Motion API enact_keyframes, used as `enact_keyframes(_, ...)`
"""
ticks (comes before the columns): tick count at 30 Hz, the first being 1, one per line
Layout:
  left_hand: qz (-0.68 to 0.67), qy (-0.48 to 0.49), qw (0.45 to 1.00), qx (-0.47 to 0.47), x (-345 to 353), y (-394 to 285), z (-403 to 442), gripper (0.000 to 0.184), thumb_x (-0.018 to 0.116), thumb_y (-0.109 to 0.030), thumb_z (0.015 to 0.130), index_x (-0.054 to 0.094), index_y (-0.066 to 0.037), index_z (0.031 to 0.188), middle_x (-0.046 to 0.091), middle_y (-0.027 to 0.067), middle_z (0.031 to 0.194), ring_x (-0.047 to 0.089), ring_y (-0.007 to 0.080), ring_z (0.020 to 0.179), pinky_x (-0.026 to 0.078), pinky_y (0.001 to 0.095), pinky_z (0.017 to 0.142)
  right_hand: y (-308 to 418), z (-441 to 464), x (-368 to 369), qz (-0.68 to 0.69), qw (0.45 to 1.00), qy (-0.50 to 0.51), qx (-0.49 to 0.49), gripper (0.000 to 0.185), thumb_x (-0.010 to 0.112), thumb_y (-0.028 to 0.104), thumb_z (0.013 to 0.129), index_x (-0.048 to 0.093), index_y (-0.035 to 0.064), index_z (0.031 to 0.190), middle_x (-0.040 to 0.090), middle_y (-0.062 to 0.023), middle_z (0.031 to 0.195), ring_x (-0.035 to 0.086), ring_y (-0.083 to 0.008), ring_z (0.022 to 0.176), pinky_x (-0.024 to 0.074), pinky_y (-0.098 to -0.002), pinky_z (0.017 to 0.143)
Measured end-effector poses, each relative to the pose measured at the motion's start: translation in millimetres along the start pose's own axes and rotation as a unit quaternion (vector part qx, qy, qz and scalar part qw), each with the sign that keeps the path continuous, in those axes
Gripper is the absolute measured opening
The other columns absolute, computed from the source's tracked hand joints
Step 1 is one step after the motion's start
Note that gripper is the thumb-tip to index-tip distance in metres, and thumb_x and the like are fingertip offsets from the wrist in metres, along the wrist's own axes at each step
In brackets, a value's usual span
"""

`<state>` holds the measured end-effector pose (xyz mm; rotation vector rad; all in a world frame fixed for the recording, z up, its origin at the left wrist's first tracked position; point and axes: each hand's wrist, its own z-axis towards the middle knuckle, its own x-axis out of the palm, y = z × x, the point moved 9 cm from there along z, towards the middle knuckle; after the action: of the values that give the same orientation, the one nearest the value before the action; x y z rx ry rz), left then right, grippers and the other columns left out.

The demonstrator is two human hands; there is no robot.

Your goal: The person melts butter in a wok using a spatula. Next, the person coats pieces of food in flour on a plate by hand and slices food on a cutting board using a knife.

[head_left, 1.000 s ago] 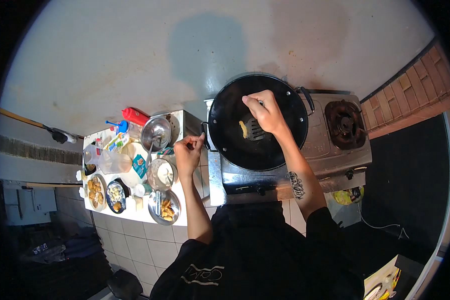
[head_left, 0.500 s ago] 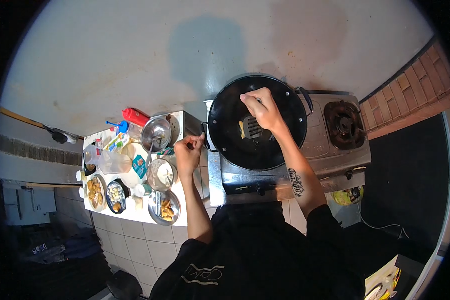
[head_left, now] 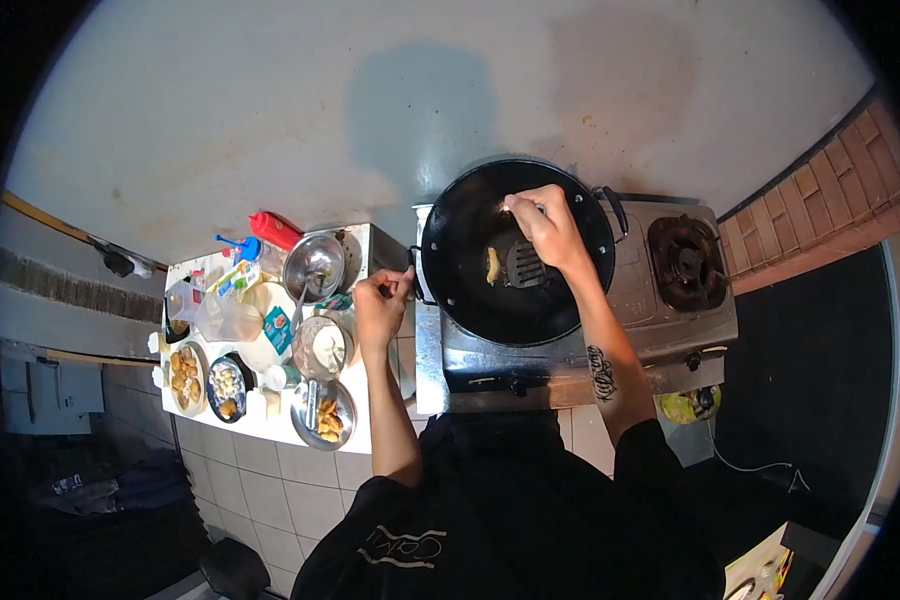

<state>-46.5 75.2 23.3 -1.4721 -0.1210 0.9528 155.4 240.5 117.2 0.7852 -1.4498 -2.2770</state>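
**While my right hand (head_left: 548, 225) holds the turner (head_left: 527, 268), the bit of yellow food (head_left: 493, 267) lies in the big black wok (head_left: 490, 318)**

As I look down, my right hand is closed tight on the turner's handle, above the wok. The turner's flat end, with long slots in it, is down low in the wok. The bit of food is small and long, and it lies just to the left of that flat end.

My left hand (head_left: 382, 305) is by the left handle (head_left: 416, 277) of the wok. Its fingers are bent, with the tips at the handle, but I cannot tell if they pinch it or only touch it.

The wok sits on the shiny stove (head_left: 625, 300), and a burner (head_left: 688, 262) is to its right. On the white table (head_left: 270, 432) to my left are a red bottle (head_left: 275, 231), a metal bowl (head_left: 314, 268) and a bowl of white stuff (head_left: 328, 347). Near me on the table is a metal plate (head_left: 323, 415) with brown bits of food on it.
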Motion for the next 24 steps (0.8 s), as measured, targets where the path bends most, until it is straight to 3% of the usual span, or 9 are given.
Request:
enact_keyframes(5,0.003,0.008,1.000,-0.009,0,0,0,0.025,0.072,-0.016,0.083,0.066,0.004,0.070,0.046,-0.0016,0.052,0.039,0.0047,0.049,0.031,0.0239,0.045,5,2,-5,0.041,0.998,-0.052,-0.014,0.038,0.054,0.014,0.087,0.043,-0.0038,0.056,0.035,-0.0010,0.046,0.035,-0.0086,0.047,0.0271,-0.0319,0.045)
enact_keyframes(7,-0.002,0.008,1.000,-0.003,1,-1,1,0.024,0.072,-0.016,0.083,0.066,0.004,0.070,0.046,-0.0019,0.052,0.038,0.0047,0.050,0.031,0.0240,0.045,4,3,-1,0.063,0.996,-0.055,-0.034,0.043,0.048,0.011,0.091,0.035,0.0054,0.050,0.032,0.0039,0.046,0.027,-0.0049,0.044,0.0202,-0.0270,0.043)
enact_keyframes(13,0.006,0.007,1.000,0.000,-1,-3,1,0.024,0.072,-0.015,0.083,0.065,0.004,0.070,0.046,-0.0018,0.053,0.038,0.0049,0.050,0.031,0.0238,0.045,-22,0,7,0.097,0.992,-0.082,0.000,0.043,0.048,0.011,0.091,0.035,0.0067,0.051,0.032,0.0037,0.046,0.028,-0.0044,0.041,0.0203,-0.0258,0.040)
enact_keyframes(17,0.006,0.009,1.000,-0.007,0,0,2,0.023,0.072,-0.015,0.083,0.065,0.004,0.070,0.046,-0.0016,0.053,0.038,0.0052,0.050,0.031,0.0238,0.046,-22,-3,-3,0.040,0.995,-0.083,0.022,0.038,0.052,0.014,0.085,0.040,-0.0012,0.052,0.034,-0.0011,0.045,0.034,-0.0086,0.045,0.0250,-0.0320,0.045)
enact_keyframes(20,-0.007,0.012,1.000,0.004,2,2,3,0.023,0.072,-0.014,0.082,0.066,0.004,0.070,0.046,-0.0014,0.053,0.038,0.0053,0.050,0.031,0.0240,0.046,-29,-4,-13,0.106,0.988,-0.099,0.055,0.039,0.051,0.012,0.086,0.039,0.0013,0.051,0.035,0.0027,0.047,0.032,-0.0070,0.044,0.0230,-0.0306,0.044)
enact_keyframes(21,-0.003,0.013,1.000,0.002,2,4,4,0.023,0.072,-0.014,0.082,0.066,0.004,0.070,0.046,-0.0014,0.053,0.038,0.0054,0.050,0.031,0.0240,0.046,-25,-4,-15,0.140,0.985,-0.098,0.031,0.041,0.047,0.010,0.091,0.035,0.0097,0.052,0.032,0.0048,0.047,0.025,-0.0038,0.040,0.0163,-0.0249,0.038)
enact_keyframes(24,0.004,0.011,1.000,0.009,2,5,4,0.023,0.072,-0.014,0.083,0.066,0.004,0.070,0.046,-0.0014,0.052,0.038,0.0054,0.050,0.031,0.0242,0.046,-17,-4,-27,0.137,0.985,-0.105,0.006,0.042,0.047,0.011,0.092,0.034,0.0097,0.052,0.031,0.0046,0.047,0.024,-0.0037,0.040,0.0168,-0.0248,0.039)
